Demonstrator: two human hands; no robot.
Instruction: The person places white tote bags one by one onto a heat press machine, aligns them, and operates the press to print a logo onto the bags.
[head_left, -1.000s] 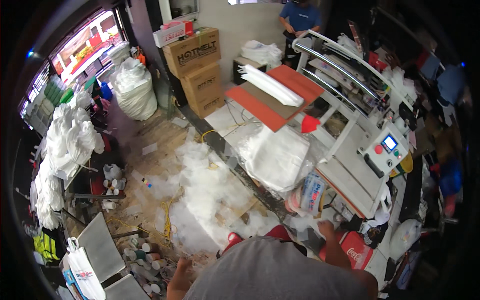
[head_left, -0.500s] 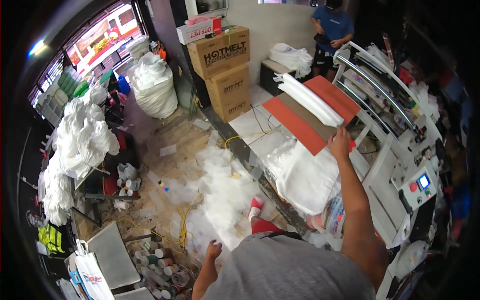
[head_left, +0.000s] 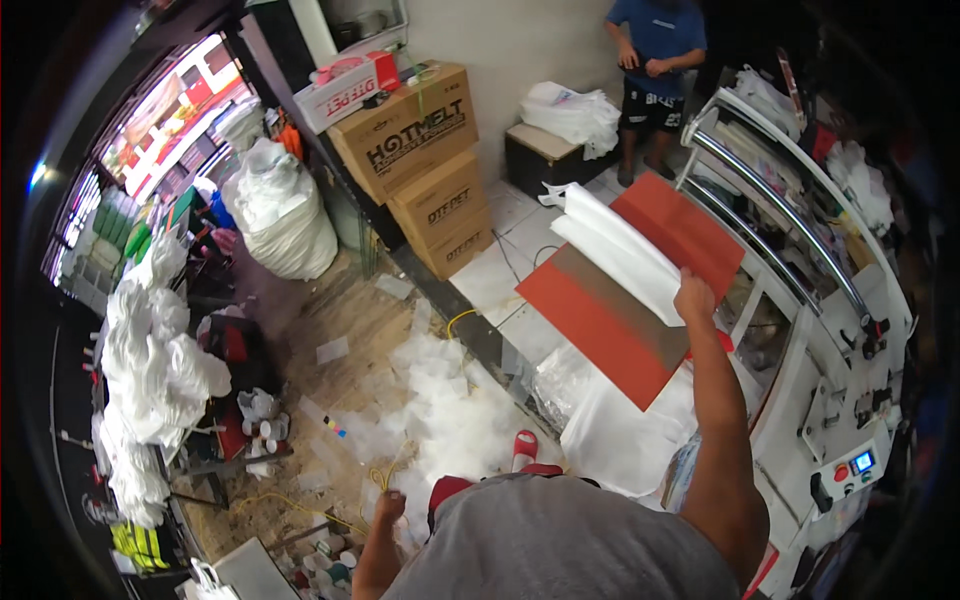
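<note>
Out in front to the right, my right hand [head_left: 694, 298] is closed on the near end of a folded white fabric bag [head_left: 622, 250]. A strap-like piece sticks out at the bag's far end. The bag lies across a red platen [head_left: 592, 325] with a brown middle, part of a large white press machine [head_left: 790, 470]. My left hand [head_left: 390, 507] hangs low by my left side with its fingers curled in. What it holds, if anything, is hidden. A yellow cord [head_left: 380, 478] lies on the floor near it.
White bags [head_left: 625, 425] are piled below the platen. Stacked cartons [head_left: 410, 130] and a bulging white sack [head_left: 278, 220] stand ahead. White sheets [head_left: 430, 400] and containers [head_left: 330, 560] cover parts of the floor. A person [head_left: 655, 60] stands beyond the platen; white bags [head_left: 150, 370] are heaped at left.
I have moved forward, and my view has shifted. The white bag's near part looks spread wider over the platen, with my right hand still at its near end. My left hand has swung back.
</note>
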